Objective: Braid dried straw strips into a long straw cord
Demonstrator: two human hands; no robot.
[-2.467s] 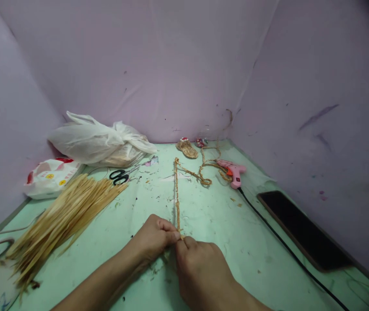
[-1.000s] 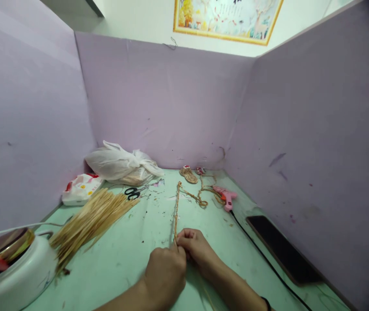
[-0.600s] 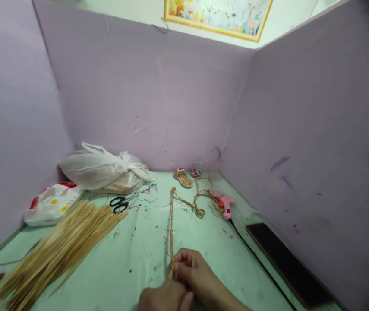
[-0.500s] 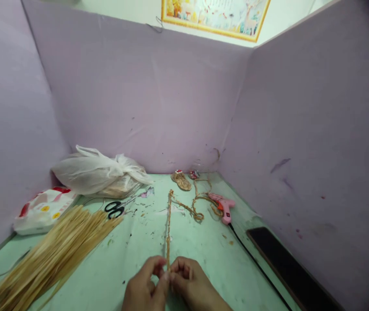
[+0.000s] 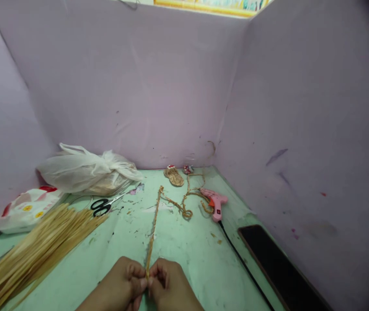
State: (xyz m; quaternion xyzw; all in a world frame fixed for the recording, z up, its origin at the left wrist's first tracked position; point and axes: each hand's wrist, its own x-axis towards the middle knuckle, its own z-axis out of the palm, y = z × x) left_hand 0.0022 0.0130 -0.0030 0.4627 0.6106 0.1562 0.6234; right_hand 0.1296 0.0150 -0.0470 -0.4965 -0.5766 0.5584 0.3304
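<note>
A thin tan braided cord (image 5: 153,222) runs from my fingers away across the green table, then bends right into loose loops. My left hand (image 5: 126,283) pinches its near end between thumb and fingers. Right beside it, my right hand (image 5: 168,280) pinches the same end, the two thumbs almost touching. Beyond the hands, the cord's loops reach the pink glue gun (image 5: 216,203), which lies on its side with a black cable. What is below the pinched end is hidden by my hands.
At left lie a bundle of dry straw strands (image 5: 38,255), black-handled scissors (image 5: 102,206), a tissue pack (image 5: 30,209) and a tied white plastic bag (image 5: 90,168). A small woven slipper shape (image 5: 174,176) lies at the back. A black phone (image 5: 278,268) lies at right. Purple walls (image 5: 139,86) enclose the table.
Both hands have shifted left in view with the cord's near end, the left forearm now slanting more. The hands remain pinched on the cord. The camera view has tilted down and turned slightly.
</note>
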